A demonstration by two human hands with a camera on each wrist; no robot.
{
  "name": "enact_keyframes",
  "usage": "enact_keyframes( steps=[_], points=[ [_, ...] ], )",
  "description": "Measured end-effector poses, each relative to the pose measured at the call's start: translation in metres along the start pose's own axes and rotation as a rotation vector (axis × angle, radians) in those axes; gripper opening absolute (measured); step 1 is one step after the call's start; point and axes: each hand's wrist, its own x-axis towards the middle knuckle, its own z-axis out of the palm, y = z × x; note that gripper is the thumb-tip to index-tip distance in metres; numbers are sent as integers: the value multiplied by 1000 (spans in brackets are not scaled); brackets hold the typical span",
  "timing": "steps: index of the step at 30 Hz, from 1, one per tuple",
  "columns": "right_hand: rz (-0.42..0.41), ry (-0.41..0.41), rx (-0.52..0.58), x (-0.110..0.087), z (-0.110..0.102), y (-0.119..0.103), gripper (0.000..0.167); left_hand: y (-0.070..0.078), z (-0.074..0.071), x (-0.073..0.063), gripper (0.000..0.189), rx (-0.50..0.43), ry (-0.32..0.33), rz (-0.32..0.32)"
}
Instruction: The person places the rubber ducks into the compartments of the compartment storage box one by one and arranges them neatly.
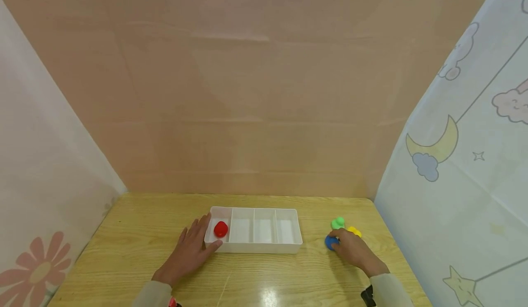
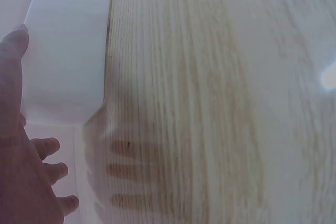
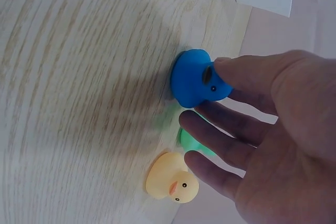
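The right hand (image 1: 354,249) has its thumb and index finger closed about the head of a blue duck (image 3: 191,77) in a pinch; its other fingers reach out past the toy, holding nothing. The blue duck sits upright in that pinch, its base at the wooden table (image 1: 123,261), though whether it bears on the wood or is slightly raised I cannot tell. Just beyond the grip, on the far side, stands a green toy (image 1: 338,223), partly hidden behind the fingers in the right wrist view. Also beyond the grip but farther right is a yellow duck (image 3: 173,177), near the fingertips and apart from the blue toy. These 3 toys form a small cluster around the hand. A dark band (image 1: 368,295) circles the wrist behind the grip, at the edge of a pale sleeve (image 1: 389,291). Well to the left of the grip lies a white tray (image 1: 264,248) with 4 compartments in a row; a red piece (image 1: 220,229) lies in the compartment farthest from the pinch. At that same end rests the left hand (image 1: 189,252), fingers extended along the tray's end and thumb against its near wall. Farthest out, a tan backdrop (image 1: 264,91) rises beyond the table, and a sheet printed with a moon (image 1: 447,144) hangs to the right of the grip.
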Motion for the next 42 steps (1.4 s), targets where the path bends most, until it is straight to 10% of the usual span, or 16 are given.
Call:
enact_keyframes(
  steps=[42],
  points=[
    [18, 139, -61, -4, 4, 2, 27, 1, -1, -1, 97, 4, 12, 1]
  ],
)
